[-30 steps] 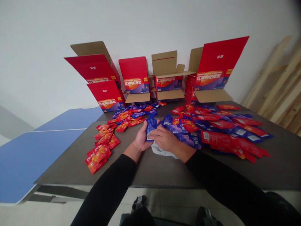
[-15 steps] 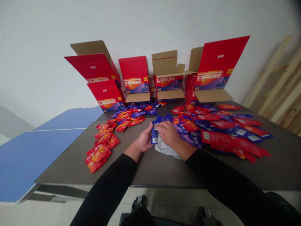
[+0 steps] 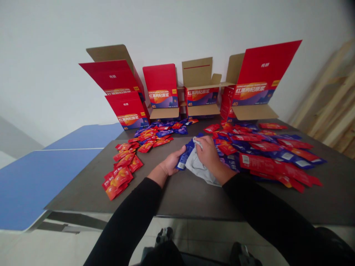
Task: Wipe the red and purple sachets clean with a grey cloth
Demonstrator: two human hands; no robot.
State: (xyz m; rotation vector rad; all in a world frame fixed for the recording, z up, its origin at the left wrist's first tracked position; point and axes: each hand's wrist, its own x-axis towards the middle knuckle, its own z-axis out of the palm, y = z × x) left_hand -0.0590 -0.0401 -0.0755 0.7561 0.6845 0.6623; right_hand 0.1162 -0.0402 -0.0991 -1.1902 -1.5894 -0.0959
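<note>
My left hand [image 3: 172, 162] is closed on the lower left edge of a blue sachet [image 3: 185, 155], which tilts toward the upper right. My right hand [image 3: 207, 152] grips a light grey cloth [image 3: 202, 170], bunched at the fingertips near the sachet's top right side. The loose part of the cloth hangs below the right hand onto the dark table [image 3: 177, 199]. Beside the right hand lie more purple-blue sachets [image 3: 230, 161], partly hidden by the hand and cloth.
Red and blue sachets [image 3: 266, 147] are heaped at the right. Red sachets [image 3: 119, 179] run down the left side to a mixed pile [image 3: 155, 135] at the back. Several open red cartons [image 3: 161, 88] stand along the wall. A blue table [image 3: 55, 173] adjoins at left.
My right hand has moved slightly right with the cloth, uncovering more of the blue sachet. The sachet has turned from nearly upright to leaning right. The view has shifted slightly.
</note>
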